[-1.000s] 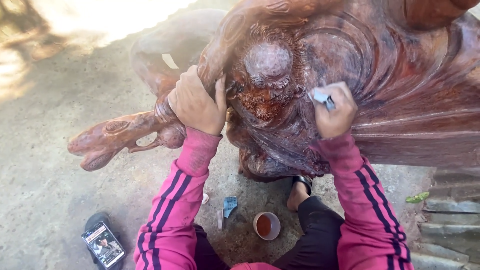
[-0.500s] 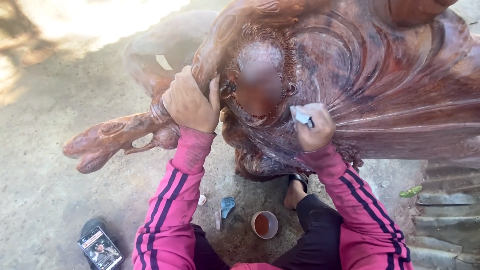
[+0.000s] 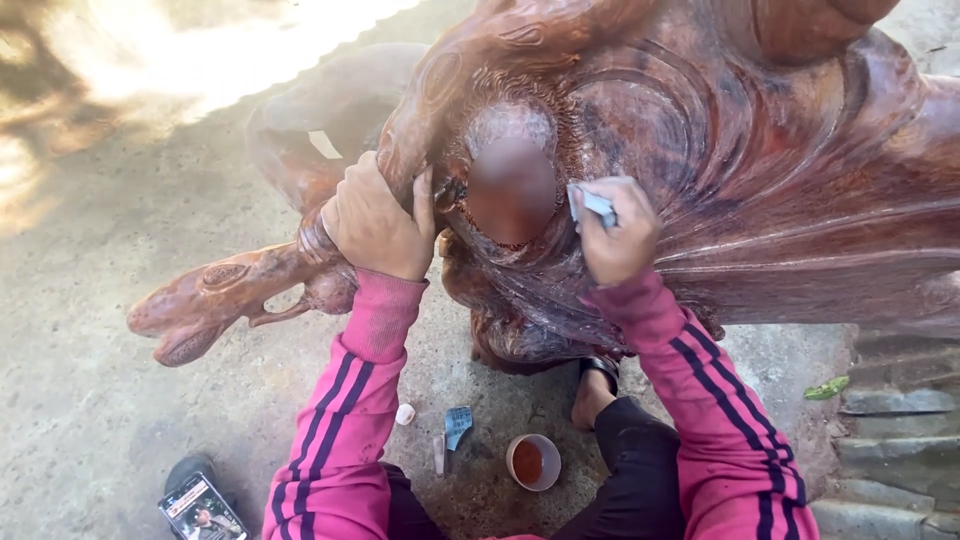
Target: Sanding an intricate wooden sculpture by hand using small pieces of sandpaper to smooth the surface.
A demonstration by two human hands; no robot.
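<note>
Your left hand point(image 3: 375, 225) is wrapped tightly round a limb of the large reddish wood carving point(image 3: 760, 190) in front of you. Your right hand point(image 3: 615, 235), fisted, pinches a folded grey sanding scrap point(image 3: 592, 205) against its grooves (most surfaces already look smooth; the fine folds seem unfinished).

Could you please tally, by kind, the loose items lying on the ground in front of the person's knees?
Phone: 1
Round cup of reddish-brown liquid: 1
Folded bluish-grey abrasive sheet: 1
Small white cap-like piece: 1
Pale upright stick-like piece: 1
Total: 5
</note>
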